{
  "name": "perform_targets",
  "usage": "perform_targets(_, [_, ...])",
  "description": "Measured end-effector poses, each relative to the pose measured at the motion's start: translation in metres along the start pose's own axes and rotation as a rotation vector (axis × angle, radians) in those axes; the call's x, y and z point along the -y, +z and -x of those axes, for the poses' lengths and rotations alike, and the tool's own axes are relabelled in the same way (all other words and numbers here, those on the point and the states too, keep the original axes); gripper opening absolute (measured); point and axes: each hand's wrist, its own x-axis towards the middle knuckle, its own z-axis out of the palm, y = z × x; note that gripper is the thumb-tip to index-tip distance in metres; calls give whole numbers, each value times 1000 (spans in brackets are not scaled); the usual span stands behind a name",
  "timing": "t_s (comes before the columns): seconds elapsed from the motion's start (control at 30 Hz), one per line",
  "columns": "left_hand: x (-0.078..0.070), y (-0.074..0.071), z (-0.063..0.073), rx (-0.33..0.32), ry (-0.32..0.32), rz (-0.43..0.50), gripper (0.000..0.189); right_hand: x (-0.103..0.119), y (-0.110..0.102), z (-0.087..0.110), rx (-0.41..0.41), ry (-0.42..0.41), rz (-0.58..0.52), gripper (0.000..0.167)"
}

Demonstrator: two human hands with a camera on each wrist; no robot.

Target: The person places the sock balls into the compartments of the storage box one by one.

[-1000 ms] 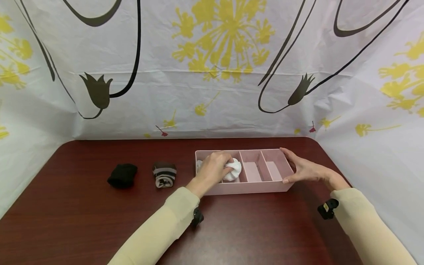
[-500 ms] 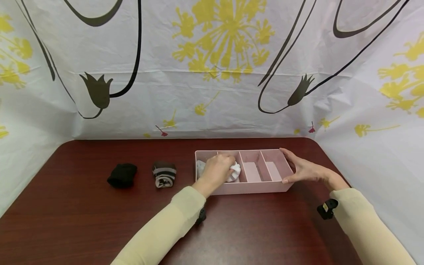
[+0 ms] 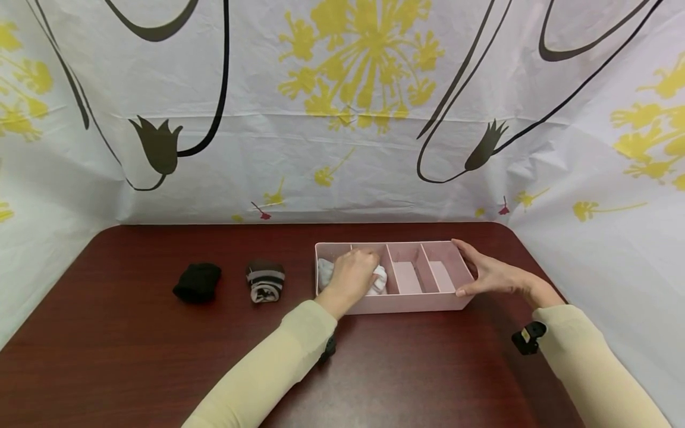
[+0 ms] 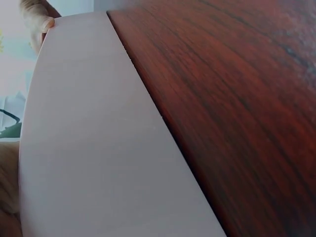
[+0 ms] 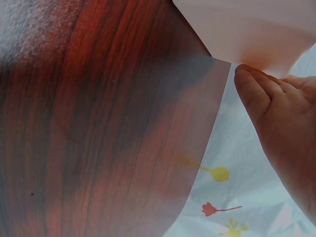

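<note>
A pink box [image 3: 407, 302] with a row of compartments stands on the table, its front wall [image 4: 94, 128] filling much of the left wrist view. My left hand [image 3: 351, 276] reaches into the second compartment from the left, fingers curled down on a white rolled sock [image 3: 380, 281]. The hand covers part of that sock, and the fingertips are hidden. In the leftmost compartment lies a light grey rolled sock [image 3: 324, 272]. My right hand [image 3: 495, 274] grips the box's right end, thumb at the front corner and fingers at the back one.
Left of the box lie a striped rolled sock [image 3: 266, 283] and a black rolled sock [image 3: 197, 283], apart on the dark red wooden table [image 3: 134, 356]. Two compartments on the right show bare floors. A patterned white sheet [image 3: 246, 178] hangs behind the table.
My left hand has shifted slightly right and deeper over the second compartment, covering more of the white sock and uncovering the grey one. My right hand stays on the box end.
</note>
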Motion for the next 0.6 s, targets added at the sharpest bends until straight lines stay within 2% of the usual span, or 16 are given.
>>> perform_targets(0.33, [-2, -2, 0, 41, -8, -11, 17, 0, 1, 2, 10, -17, -31, 110])
perform_targets(0.6, [-2, -3, 2, 64, -7, 19, 19, -2, 0, 0, 6, 6, -37, 110])
